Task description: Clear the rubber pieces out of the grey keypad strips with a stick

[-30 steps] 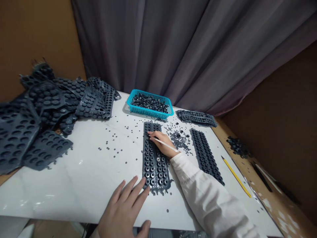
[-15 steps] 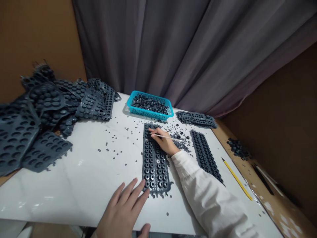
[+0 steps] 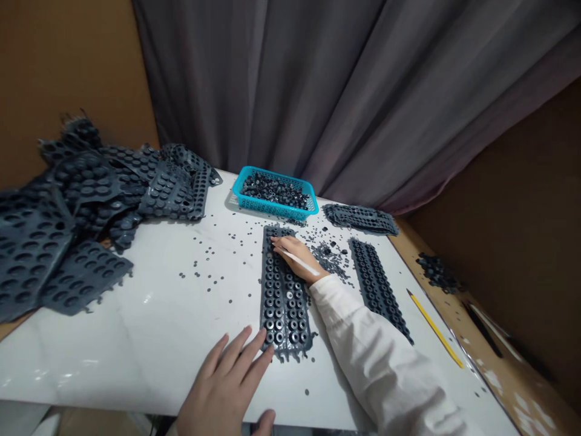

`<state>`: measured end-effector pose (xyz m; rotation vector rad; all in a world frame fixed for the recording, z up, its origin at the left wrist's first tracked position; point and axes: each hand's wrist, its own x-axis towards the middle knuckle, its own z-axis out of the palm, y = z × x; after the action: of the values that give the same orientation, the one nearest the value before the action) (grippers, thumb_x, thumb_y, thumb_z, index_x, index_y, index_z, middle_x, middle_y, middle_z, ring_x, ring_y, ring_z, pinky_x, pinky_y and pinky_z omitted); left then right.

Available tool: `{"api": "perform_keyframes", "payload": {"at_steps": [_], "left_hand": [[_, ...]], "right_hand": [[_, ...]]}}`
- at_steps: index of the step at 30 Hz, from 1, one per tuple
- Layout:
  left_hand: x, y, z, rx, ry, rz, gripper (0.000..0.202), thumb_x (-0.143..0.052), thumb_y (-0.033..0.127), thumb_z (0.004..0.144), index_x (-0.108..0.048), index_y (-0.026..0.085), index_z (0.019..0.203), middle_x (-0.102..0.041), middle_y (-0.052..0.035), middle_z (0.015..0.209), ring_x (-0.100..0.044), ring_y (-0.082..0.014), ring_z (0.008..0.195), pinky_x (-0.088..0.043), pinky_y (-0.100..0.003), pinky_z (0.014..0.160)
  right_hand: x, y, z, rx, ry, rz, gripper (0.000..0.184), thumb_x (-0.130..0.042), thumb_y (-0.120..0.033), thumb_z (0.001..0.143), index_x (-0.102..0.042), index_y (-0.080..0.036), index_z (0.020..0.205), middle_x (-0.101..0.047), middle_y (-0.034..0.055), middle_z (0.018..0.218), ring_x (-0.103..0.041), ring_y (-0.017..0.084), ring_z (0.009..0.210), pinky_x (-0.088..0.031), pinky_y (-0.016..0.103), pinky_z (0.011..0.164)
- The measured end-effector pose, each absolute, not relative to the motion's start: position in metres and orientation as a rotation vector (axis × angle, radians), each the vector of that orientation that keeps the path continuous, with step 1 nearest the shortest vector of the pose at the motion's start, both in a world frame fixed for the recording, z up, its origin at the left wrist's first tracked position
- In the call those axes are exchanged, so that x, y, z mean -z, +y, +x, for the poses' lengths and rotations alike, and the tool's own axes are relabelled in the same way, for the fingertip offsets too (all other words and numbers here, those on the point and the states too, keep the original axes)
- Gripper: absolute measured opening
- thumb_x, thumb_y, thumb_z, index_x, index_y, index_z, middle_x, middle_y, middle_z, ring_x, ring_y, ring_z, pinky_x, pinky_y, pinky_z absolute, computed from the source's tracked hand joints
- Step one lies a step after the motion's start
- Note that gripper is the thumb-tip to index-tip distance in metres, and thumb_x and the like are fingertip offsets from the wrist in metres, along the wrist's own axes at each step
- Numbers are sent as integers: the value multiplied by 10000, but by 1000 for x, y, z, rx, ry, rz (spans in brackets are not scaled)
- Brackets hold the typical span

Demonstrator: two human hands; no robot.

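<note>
A dark grey rubber sheet (image 3: 285,327) with rows of ring-shaped parts lies lengthwise before me on the white table. My right hand (image 3: 297,257) rests over its far half, fingers closed around a thin white stick (image 3: 300,261). The stick's tip is hidden by the fingers, so whether it touches the sheet cannot be seen. My left hand (image 3: 229,375) is spread at the sheet's near left corner, its fingertips touching the edge there. Small dark discs (image 3: 329,260) are scattered to the right of the sheet, and more lie to its left.
A blue basket (image 3: 276,209) full of small dark parts stands behind the sheet. Another rubber sheet (image 3: 379,287) and a yellow pencil-like tool (image 3: 434,328) lie on the right. Stacked strips (image 3: 361,219) sit at the back right. Moulded sheets (image 3: 100,181) are heaped at left.
The white stick has swung in my right hand, its rear end now lower and nearer the wrist. The hand has shifted slightly; my left hand stays put.
</note>
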<state>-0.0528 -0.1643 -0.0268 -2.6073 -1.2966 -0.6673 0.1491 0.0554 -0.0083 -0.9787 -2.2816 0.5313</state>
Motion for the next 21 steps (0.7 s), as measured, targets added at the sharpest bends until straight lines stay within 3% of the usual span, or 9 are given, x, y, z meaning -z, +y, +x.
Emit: {"api": "perform_keyframes", "payload": {"at_steps": [6,14,21], "left_hand": [[26,-163,-53,649,-1254,-2610,557,-518,338,702,-525,255,1252,-486,7,1361,-418,-226,1223,-214,-366,1033],[27,-161,-55,658,-1217,-2590,541,-510,364,711,-536,242,1238,-501,0,1347,-432,-231,1208,-256,-350,1013],[30,-159,-56,689,-1203,-2596,540,-515,374,725,-528,241,1247,-501,-2,1346,-431,-233,1207,-259,-341,1016]], "right_hand": [[-1,71,154,-438,-2177,-1062,117,-491,-263,889,-598,-218,897,-646,98,1129,-573,243,1086,-415,424,961],[5,54,147,-555,-2118,-997,102,-504,-290,893,-565,-209,877,-666,108,1115,-589,202,1125,-468,379,936],[12,61,144,-541,-2128,-989,108,-499,-285,896,-575,-209,882,-678,106,1091,-573,205,1149,-458,410,952]]}}
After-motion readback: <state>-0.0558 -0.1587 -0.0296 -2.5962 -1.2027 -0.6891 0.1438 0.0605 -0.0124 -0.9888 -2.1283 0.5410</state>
